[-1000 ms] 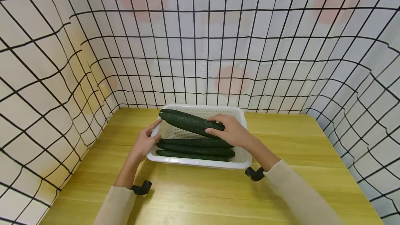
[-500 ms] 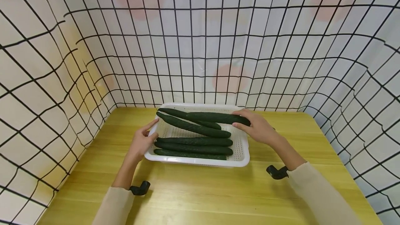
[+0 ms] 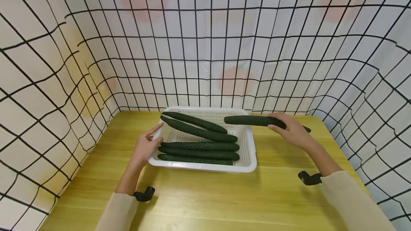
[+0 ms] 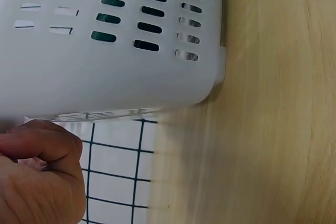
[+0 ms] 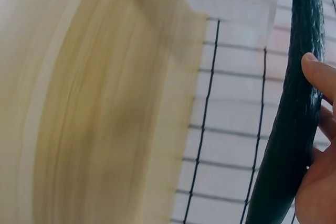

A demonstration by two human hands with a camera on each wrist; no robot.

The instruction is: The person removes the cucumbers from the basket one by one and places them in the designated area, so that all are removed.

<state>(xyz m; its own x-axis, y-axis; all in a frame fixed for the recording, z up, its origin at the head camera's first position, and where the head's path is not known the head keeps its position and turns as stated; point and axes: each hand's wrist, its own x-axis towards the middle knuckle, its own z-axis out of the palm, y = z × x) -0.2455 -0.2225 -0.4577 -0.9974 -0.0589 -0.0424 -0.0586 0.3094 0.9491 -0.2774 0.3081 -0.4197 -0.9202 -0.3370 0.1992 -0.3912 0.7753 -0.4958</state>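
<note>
My right hand (image 3: 290,131) grips a long dark green cucumber (image 3: 247,120) around its middle, over the basket's right end and the table beyond it. In the right wrist view the thumb lies along the near side of the cucumber (image 5: 296,93), with fingers behind it. My left hand (image 3: 147,145) holds the left rim of a white plastic basket (image 3: 205,168), and its curled fingers show beside the slotted basket wall (image 4: 105,77) in the left wrist view. Inside the basket, two cucumbers (image 3: 199,130) lie slanted at the back, and three more (image 3: 199,150) lie side by side along the front.
The basket stands on a yellow wood-grain table (image 3: 205,199), near its back edge. Black wire grid panels (image 3: 205,49) with pale sheeting behind them enclose the table at the back and on both sides. A black wrist camera mount (image 3: 309,178) sits below each hand.
My right hand has lifted one cucumber from the back of the basket and carried it right, partly past the rim. The left hand stays at the left rim.
</note>
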